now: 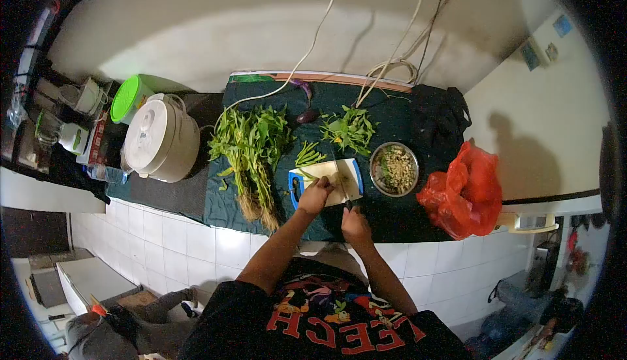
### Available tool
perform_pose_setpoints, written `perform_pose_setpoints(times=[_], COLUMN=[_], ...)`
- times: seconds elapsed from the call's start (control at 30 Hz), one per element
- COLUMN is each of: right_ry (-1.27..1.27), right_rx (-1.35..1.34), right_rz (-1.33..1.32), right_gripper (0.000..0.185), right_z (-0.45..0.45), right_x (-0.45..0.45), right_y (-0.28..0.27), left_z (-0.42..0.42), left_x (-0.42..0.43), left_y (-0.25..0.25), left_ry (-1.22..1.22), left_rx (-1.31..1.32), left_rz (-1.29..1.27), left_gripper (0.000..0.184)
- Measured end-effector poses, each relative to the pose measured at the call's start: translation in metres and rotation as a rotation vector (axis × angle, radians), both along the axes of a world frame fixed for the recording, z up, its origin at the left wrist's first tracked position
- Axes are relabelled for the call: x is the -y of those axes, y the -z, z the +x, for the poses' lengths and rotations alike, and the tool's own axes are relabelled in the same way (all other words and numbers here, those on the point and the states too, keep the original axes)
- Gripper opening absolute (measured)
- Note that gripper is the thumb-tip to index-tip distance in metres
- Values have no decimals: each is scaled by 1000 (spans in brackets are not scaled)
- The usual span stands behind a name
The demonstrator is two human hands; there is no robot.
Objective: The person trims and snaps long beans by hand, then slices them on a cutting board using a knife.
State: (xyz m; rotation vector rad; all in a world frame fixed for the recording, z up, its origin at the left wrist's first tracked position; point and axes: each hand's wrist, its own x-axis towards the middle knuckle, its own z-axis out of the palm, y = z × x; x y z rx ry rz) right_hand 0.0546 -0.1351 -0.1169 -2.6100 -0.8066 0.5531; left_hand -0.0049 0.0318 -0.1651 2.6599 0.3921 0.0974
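Note:
On a white cutting board (pixel 354 189) with blue ends, my left hand (pixel 315 195) is closed, fingertips down around a green bean (pixel 305 174) whose end shows beyond them. My right hand (pixel 356 225) grips the black handle of a knife (pixel 339 172). Its blade lies across the board, pointing away from me, just right of my left fingers. Several green beans (pixel 308 153) rest past the board's far edge. To the right of the board stands a metal bowl (pixel 394 169) of chopped food.
Leafy greens with roots (pixel 251 157) lie left, picked leaves (pixel 351 129) and an eggplant (pixel 308 116) behind. A red plastic bag (pixel 465 190) sits right; a rice cooker (pixel 161 138) stands far left. A white cable (pixel 300 66) crosses the back. Another person (pixel 130 330) is at lower left.

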Motion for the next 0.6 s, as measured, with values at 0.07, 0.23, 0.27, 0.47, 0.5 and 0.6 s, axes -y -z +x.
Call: perform_pose_setpoints(times=[0.07,0.23,0.27,0.47,0.5,0.6], right_ry=[24,75,25,39,39,92], right_rx=[-30,-99,-53,-128,-129,-172], right_rz=[-33,53,40,-15,-15,95], right_gripper=[38,38,38,40,40,40], right_z=[-9,5,9,-8,-4,0], right_x=[7,-15,-16,1,-5,-18], right_y=[10,0,1,3,1,-6], left_z=[-2,1,2,1,1,1], left_x=[1,2,0,2,1,2], left_y=[-4,-15,-14,-1,-1,7], left_ry=[-10,-122,-76,-62,-69,-84], left_rx=[-3,-80,-80,-25,-27,-23], left_rz=[16,-128,-80,28,44,61], left_gripper=[35,35,39,39,39,38])
